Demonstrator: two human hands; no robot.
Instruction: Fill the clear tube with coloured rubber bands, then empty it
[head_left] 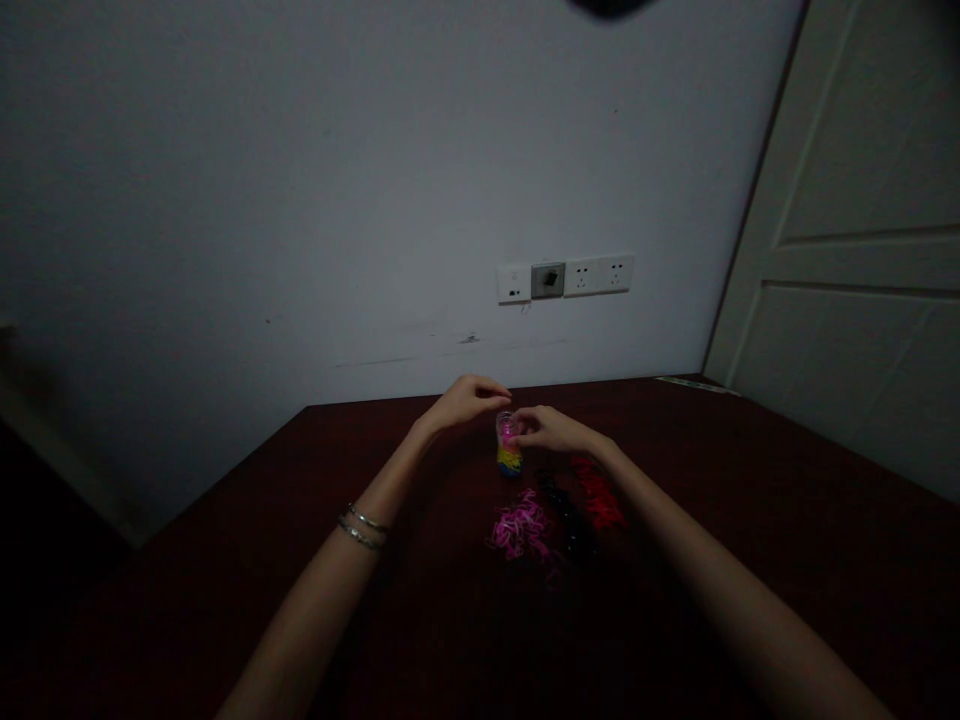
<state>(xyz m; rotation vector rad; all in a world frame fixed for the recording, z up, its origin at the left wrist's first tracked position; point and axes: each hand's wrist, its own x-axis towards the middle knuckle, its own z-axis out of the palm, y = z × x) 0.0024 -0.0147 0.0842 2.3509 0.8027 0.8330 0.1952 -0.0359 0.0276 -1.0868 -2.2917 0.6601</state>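
Note:
A small clear jar stands on the dark red table, with blue, yellow and pink layers of what look like small rubber bands inside. My right hand grips the jar's upper right side between thumb and fingers. Over the jar's mouth, my left hand is closed in a pinch; whatever its fingertips hold is too small to make out. Nearer to me lies a loose heap of pink bands. Beside it are a pile of black bands and, to the right, a pile of red bands.
A white wall with a row of sockets rises behind the table. A pale panelled door stands at the right. A thin light strip lies at the table's far right edge.

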